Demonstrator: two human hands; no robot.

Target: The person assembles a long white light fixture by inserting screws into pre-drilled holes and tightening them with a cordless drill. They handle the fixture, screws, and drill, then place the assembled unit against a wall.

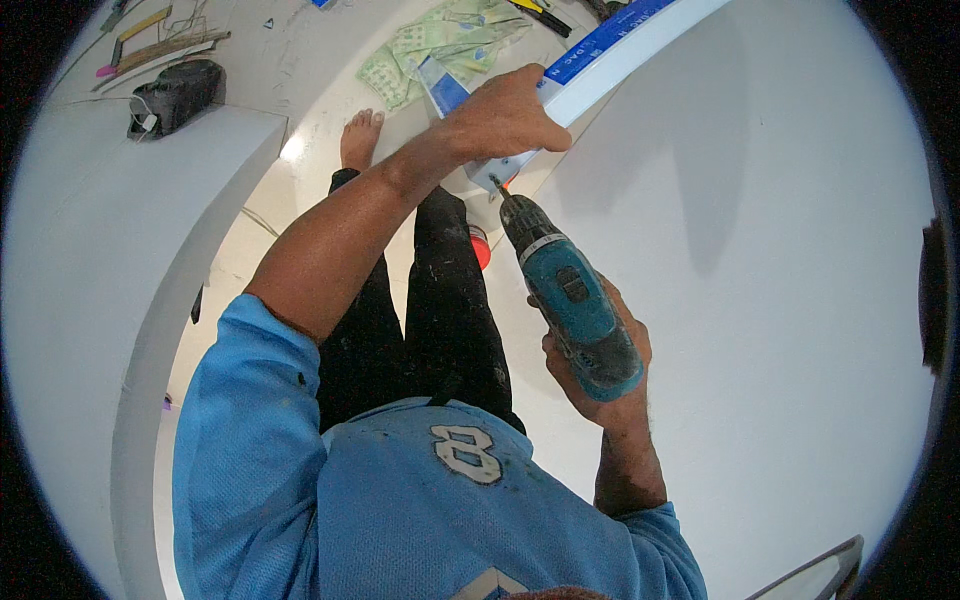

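Far left, white ledge [75, 240] with a black pouch [180, 95] and white cord [149, 122] at its far end; thin sticks [165, 55] beyond. Your bare foot [360, 140] is next, green cloth [425, 50] past it. Short blue-filmed piece [441, 86] runs up to your left hand; can't see the joint under your palm. Red can-like thing [480, 248] low beside your leg.

Left hand [510, 112] is clamped over the white strip [625, 72], close to its near end; the strip runs off up and right, blue film along it, next to the white wall [740, 330]. Drill [572, 290] is right of that, bit [503, 190] at the strip's end. Can't tell if there's a screw on it. Right hand [639, 335] is wrapped round the drill; trigger finger hidden.

Risks, my read: bit enters at a slant, so too much push could skate it off the smooth face into your left fingers. Loose left grip plus torque = strip twists, hole wanders. Punch-through could mark whatever's behind. Bare foot has no cover if drill or strip drops.
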